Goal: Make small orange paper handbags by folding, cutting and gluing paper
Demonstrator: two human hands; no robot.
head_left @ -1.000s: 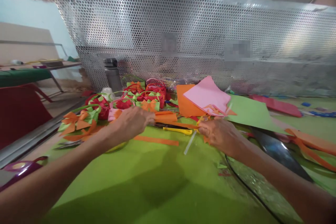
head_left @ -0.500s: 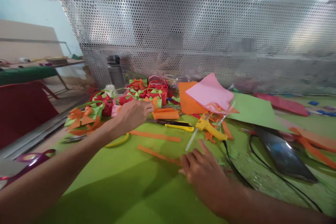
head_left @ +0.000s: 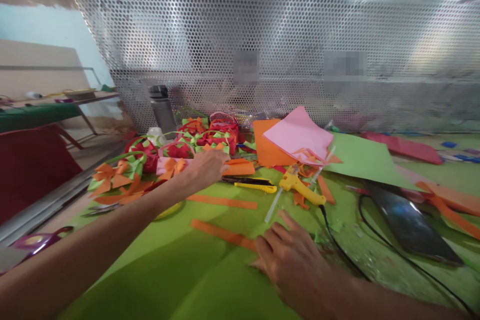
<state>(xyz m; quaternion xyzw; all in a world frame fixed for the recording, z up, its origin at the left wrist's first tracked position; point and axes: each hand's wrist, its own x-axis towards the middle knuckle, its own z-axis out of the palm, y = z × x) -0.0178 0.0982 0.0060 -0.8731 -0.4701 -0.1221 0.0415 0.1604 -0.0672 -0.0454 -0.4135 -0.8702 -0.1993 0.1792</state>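
Observation:
My right hand (head_left: pixel 290 252) has its index finger stretched forward, while its thumb and curled fingers close on the end of an orange paper strip (head_left: pixel 221 233). The strip reaches left over the green surface. My left hand (head_left: pixel 210 165) is at the left edge of a folded orange paper piece (head_left: pixel 242 167). Its fingers are bent together and whatever is in them is hidden. Between the hands lie a second orange strip (head_left: pixel 227 202) and a yellow utility knife (head_left: pixel 258 187). A yellow glue gun (head_left: pixel 303 189) with a clear glue stick rests beyond my right hand.
Small red and green paper bags (head_left: pixel 221 135) with bows stand at the back left beside a grey bottle (head_left: pixel 162 112). Pink paper (head_left: pixel 300 135) and green paper (head_left: pixel 363 157) lie behind a phone (head_left: pixel 410 225). A black cord (head_left: pixel 339 245) crosses the right. Perforated metal (head_left: pixel 285 30) rises behind.
My left hand has moved slightly right and down toward the folded orange paper. The strip at my right hand shows more of its width. The whole view has shifted a little.

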